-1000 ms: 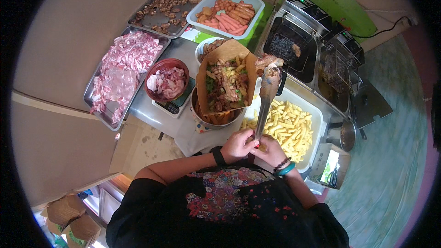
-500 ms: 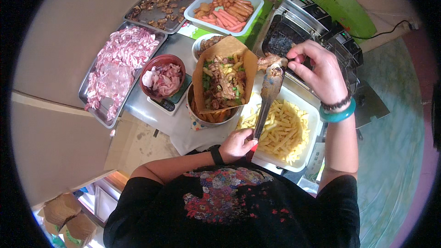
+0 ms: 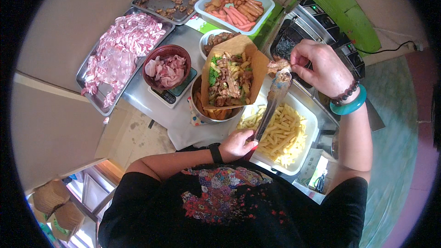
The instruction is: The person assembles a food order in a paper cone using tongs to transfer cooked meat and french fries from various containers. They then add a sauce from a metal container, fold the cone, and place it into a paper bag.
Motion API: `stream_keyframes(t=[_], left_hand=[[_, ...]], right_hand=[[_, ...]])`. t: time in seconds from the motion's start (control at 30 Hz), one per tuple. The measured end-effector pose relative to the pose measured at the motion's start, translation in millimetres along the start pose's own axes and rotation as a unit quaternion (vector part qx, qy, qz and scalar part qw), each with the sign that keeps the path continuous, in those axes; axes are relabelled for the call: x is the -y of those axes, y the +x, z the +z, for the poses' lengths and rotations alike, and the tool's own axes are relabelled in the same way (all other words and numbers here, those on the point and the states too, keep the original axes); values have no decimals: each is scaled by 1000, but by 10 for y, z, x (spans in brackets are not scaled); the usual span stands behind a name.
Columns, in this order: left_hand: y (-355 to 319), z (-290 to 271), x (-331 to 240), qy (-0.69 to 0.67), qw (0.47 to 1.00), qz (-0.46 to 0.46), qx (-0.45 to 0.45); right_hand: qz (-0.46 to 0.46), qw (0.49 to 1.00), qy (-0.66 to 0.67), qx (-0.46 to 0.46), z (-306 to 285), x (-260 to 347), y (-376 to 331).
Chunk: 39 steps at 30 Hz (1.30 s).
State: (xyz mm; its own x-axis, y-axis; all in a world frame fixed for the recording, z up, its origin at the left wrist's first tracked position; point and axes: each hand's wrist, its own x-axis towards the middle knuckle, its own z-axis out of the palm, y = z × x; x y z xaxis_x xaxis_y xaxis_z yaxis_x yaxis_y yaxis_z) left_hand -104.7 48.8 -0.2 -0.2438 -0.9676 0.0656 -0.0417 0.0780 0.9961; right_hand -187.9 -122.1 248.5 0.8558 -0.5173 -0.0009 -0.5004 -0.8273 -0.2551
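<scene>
Steel tongs (image 3: 270, 110), long and slim, slant forward and rightward from the left grip (image 3: 236, 145), whose thumb and fingers are clamped on their handle end; their smeared tips lie just below the right grip (image 3: 324, 66). There the fingertips draw together at one end of a browned, lumpy piece of meat (image 3: 278, 65) lying across the tong tips; whether they are clamped on it, I cannot tell.

Room is tight left of the right grip: the meat comes close to the tall folded wall of a brown paper box (image 3: 259, 70), stiff and angular, beyond the left grip. Inside it is a rough mix of chopped meat, fries and leafy green. The box overlaps the rim of a round metal pot (image 3: 200, 112) in view.

Right of the left grip, under the tongs, sits a rounded white tray (image 3: 312, 133) of pale, ridged fries (image 3: 287, 140); only air shows between tongs and fries. Directly beyond the right grip is the hard metal edge of a fryer (image 3: 317, 25).

Farther left of both grips, the smooth table (image 3: 186, 41) shows a bare strip beside a glossy reddish-brown bowl (image 3: 156, 56) of raw meat, set on a flat scale (image 3: 180, 88).
</scene>
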Motion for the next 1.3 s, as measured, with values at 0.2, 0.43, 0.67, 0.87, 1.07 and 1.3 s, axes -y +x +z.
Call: stream_keyframes(t=[0.2,0.43,0.67,0.87,1.07,1.3], left_hand=[[-7,3,52,20,1000,-5,7],[-5,-3,13,18,1000,-4,7],[-4,32,140,2,1000,4,-14],[6,0,121,-7,1000,6,-21],[13,-4,143,-29,999,10,-22],[20,35,250,-52,999,-3,-15]], right_hand=[[-29,995,-89,24,14,57,93],[-52,989,-128,44,70,36,191],[-54,990,-125,36,36,40,207],[-63,992,-106,13,32,-89,232],[-37,997,-47,-41,-125,-134,242],[77,980,183,-32,-208,-255,58]])
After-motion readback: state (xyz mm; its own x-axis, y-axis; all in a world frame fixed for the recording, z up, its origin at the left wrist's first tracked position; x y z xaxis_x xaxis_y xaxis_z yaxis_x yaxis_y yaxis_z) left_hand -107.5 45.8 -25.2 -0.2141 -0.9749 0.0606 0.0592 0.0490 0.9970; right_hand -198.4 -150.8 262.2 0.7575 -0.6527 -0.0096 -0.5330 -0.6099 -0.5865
